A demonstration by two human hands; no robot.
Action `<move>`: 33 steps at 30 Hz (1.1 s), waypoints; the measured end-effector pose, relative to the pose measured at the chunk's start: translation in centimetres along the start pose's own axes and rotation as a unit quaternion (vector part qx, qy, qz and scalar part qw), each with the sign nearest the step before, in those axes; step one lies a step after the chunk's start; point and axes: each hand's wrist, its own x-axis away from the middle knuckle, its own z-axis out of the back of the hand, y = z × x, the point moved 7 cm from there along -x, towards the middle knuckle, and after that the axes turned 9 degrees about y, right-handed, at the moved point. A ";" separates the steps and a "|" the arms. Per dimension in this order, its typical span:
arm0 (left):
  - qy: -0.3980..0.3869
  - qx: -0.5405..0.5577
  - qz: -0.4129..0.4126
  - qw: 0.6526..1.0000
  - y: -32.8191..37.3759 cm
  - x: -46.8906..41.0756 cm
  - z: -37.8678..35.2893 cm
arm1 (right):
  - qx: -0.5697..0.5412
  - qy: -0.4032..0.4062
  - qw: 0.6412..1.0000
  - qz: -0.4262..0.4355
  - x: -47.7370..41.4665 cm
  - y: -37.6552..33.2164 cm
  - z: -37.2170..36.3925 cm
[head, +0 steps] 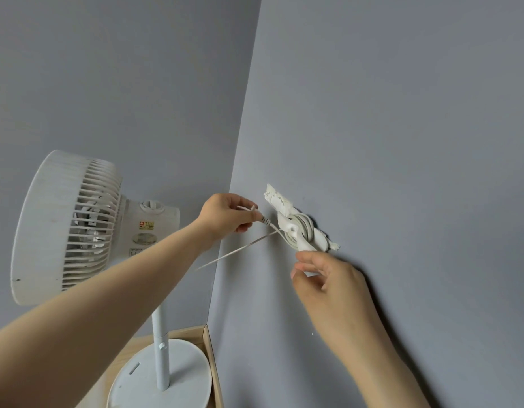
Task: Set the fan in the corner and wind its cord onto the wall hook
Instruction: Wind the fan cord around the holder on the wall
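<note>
Pinching light, limp cord (265, 221) in left hand (225, 213) beside the coil-laden wall hook (293, 228), pedestal fan (66, 228) in corner; right hand (328, 278) curled below, grip unclear. Best taken close to the hook, kept taut.

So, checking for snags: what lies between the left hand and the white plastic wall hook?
Head view: only thin white cord, pinched by the left hand, running to the hook.

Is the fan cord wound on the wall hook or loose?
Mostly wound: cord loops circle the hook, but the left hand pinches its free end.
</note>
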 end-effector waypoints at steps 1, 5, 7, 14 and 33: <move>-0.005 0.000 0.000 1.000 0.3 -0.2 -0.1 | -0.003 -0.001 1.000 0.000 0.0 0.0 0.0; -0.022 -0.012 -0.009 1.000 1.8 -0.8 -0.6 | -0.004 -0.002 1.000 -0.003 0.2 -0.2 0.1; -0.027 -0.023 -0.018 0.999 2.7 -0.9 -0.8 | -0.003 0.000 1.000 -0.002 0.2 -0.3 0.2; -0.022 -0.056 -0.054 0.997 4.7 -0.8 -0.9 | -0.008 0.002 1.000 -0.012 0.2 -0.3 0.3; -0.091 -0.094 -0.168 0.977 10.6 3.2 -2.6 | -0.040 0.014 0.999 -0.013 1.5 0.1 2.2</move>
